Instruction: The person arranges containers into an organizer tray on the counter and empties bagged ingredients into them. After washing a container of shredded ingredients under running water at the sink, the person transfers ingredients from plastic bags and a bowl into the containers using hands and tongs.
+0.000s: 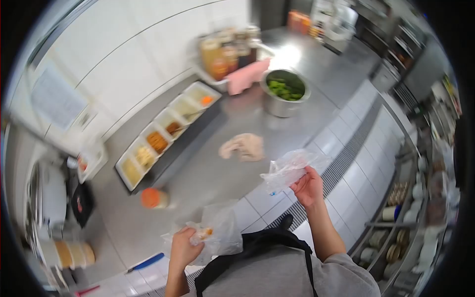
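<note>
My left hand (185, 245) is closed on a clear plastic bag (221, 229) with a small orange-yellow bit showing in it, close to the counter's front edge. To the right, my right hand (308, 187) pinches another clear plastic bag (290, 168), held out over the tiled floor. A crumpled pale cloth (243, 147) lies on the steel counter (198, 183) beyond my hands. Left of the cloth stands a jar with an orange lid (154, 198). A blue-handled knife (146, 262) rests at the counter edge beside my left hand.
A black tray (129, 184) of white food containers runs along the wall. Behind the cloth stand a steel pot (283, 105) of greens, a pink cloth (247, 76) and sauce bottles (213, 57). Stacked tubs (67, 254) are at left; shelves with bowls (391, 242) at right.
</note>
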Available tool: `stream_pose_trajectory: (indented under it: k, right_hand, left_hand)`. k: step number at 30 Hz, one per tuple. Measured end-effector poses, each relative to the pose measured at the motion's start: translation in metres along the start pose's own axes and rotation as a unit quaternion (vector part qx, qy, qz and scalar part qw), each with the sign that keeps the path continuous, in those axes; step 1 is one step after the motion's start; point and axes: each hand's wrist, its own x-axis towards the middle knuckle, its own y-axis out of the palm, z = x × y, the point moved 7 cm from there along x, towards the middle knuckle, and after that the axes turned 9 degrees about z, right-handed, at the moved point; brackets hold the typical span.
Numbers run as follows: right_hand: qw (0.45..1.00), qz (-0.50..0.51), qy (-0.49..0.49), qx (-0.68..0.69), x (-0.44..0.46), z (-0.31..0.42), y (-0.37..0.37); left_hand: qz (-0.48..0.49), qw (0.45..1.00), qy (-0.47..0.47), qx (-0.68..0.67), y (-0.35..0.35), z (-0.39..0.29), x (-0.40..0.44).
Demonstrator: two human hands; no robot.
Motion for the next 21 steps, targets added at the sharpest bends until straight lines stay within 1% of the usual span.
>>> stream_pose_trajectory:
  k: [1,2,5,8,10,11,12,13,16,19,21]
  right_hand:
    - [0.999,-0.022,-0.025,-0.002,-0.011,0.025,-0.017]
    - [0.996,-0.067,-0.052,-0.015,-0.024,0.053,-0.034]
    - [0.990,-0.041,-0.135,0.016,-0.067,0.138,-0.103]
    - [0.965,-0.132,-0.224,0.011,-0.122,0.225,-0.166]
    - [0.948,-0.160,-0.274,0.039,-0.154,0.276,-0.209]
    - [0.938,-0.176,-0.294,0.049,-0.171,0.301,-0.228]
    - [0.937,-0.161,-0.309,0.043,-0.183,0.325,-0.238]
    - [0.930,-0.175,-0.322,0.037,-0.192,0.350,-0.250]
    - [0.914,-0.205,-0.350,0.025,-0.194,0.426,-0.282]
    - [0.896,-0.203,-0.393,0.032,-0.187,0.509,-0.326]
    - [0.876,-0.236,-0.419,0.043,-0.182,0.567,-0.357]
  left_hand:
    - [0.022,0.999,0.031,0.019,0.018,-0.026,0.024]
    - [0.042,0.996,0.063,0.037,0.038,-0.055,0.051]
    - [0.080,0.982,0.160,0.066,0.098,-0.146,0.124]
    - [0.101,0.961,0.250,0.066,0.166,-0.246,0.191]
    - [0.106,0.944,0.307,0.061,0.214,-0.305,0.224]
    - [0.130,0.937,0.317,0.074,0.236,-0.335,0.236]
    - [0.151,0.930,0.324,0.084,0.258,-0.365,0.249]
    - [0.173,0.924,0.327,0.093,0.282,-0.389,0.261]
    - [0.209,0.909,0.344,0.105,0.339,-0.449,0.310]
    - [0.224,0.902,0.350,0.120,0.396,-0.501,0.368]
    - [0.219,0.901,0.351,0.133,0.430,-0.541,0.414]
